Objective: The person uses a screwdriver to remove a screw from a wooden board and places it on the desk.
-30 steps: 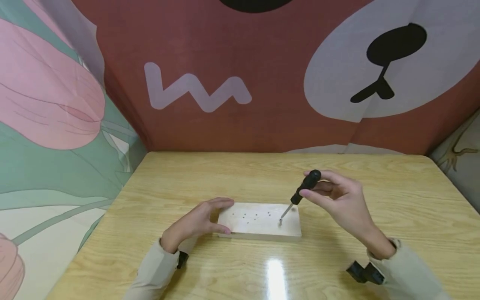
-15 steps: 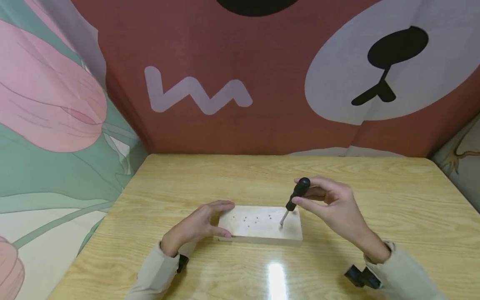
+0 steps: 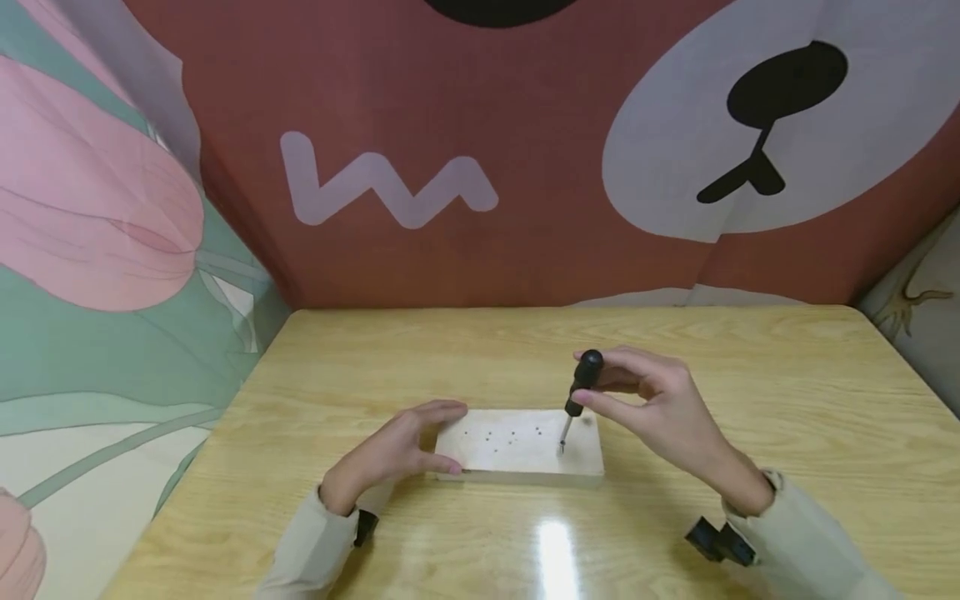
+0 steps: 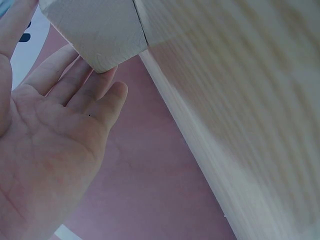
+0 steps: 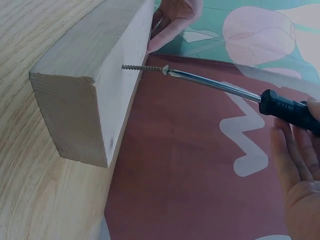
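A pale wooden block (image 3: 525,458) with several small holes in its top lies on the table. My left hand (image 3: 397,446) grips its left end, thumb at the near edge and fingers at the far edge. Near the block's right end a screw (image 5: 145,68) stands up from the top face, most of its thread showing. My right hand (image 3: 660,400) holds a screwdriver (image 3: 587,373) by its black handle, between thumb and fingers. In the right wrist view the steel shaft (image 5: 215,84) meets the screw's head, nearly in line with it.
The wood-grain table (image 3: 360,350) extends around the block on all sides. A red cloth backdrop (image 3: 420,267) with a cartoon face hangs behind the table's far edge, and a floral cloth (image 3: 112,358) hangs at the left.
My right hand has moved left with the screwdriver, whose handle now stands more upright over the screw. The left hand and the block have stayed in place.
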The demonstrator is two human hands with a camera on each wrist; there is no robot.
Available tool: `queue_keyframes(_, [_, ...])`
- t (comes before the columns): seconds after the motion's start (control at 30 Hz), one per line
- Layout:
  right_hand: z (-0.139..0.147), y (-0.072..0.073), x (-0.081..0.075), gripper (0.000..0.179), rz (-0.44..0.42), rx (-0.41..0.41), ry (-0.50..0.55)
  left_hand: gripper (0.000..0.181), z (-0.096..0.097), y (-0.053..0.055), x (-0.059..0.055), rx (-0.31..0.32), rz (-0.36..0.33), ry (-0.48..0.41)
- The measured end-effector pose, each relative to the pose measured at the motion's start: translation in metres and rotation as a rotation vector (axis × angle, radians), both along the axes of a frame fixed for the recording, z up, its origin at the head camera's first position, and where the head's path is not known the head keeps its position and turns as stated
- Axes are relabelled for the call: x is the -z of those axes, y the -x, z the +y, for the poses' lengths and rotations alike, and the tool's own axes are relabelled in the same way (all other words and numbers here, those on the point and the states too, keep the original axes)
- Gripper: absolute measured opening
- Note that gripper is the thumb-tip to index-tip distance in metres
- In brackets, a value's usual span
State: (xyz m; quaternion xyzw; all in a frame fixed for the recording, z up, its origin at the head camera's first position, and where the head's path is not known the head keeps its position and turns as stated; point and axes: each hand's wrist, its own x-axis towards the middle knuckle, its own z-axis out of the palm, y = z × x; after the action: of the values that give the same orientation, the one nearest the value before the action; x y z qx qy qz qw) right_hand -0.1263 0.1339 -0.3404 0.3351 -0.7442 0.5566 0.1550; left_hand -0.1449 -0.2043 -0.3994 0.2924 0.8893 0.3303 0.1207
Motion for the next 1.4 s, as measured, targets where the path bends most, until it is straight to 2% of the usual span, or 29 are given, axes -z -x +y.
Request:
queue_keyframes(0.2, [-0.004, 0.0, 0.001, 0.038, 0.086, -0.02, 0.014, 0.079, 0.0, 0.001, 0.0, 0.004, 0.003, 0.008])
queue_keyframes(0.47, [-0.004, 0.003, 0.001, 0.029, 0.188, -0.025, 0.045, 0.078, 0.001, 0.004, -0.003, 0.011, 0.004, 0.004])
queue_keyframes(0.6, [-0.004, 0.002, 0.0, 0.028, 0.173, -0.026, 0.031, 0.078, 0.003, 0.004, -0.002, 0.017, -0.005, -0.005])
queue_keyframes(0.97, [-0.013, 0.004, 0.001, 0.043, 0.163, -0.068, -0.007, 0.078, -0.002, 0.001, 0.0, -0.006, 0.004, 0.006])
queue_keyframes(1.4, [-0.012, 0.003, 0.004, 0.044, 0.065, -0.069, -0.034, 0.079, -0.001, 0.002, -0.002, 0.009, 0.009, 0.013])
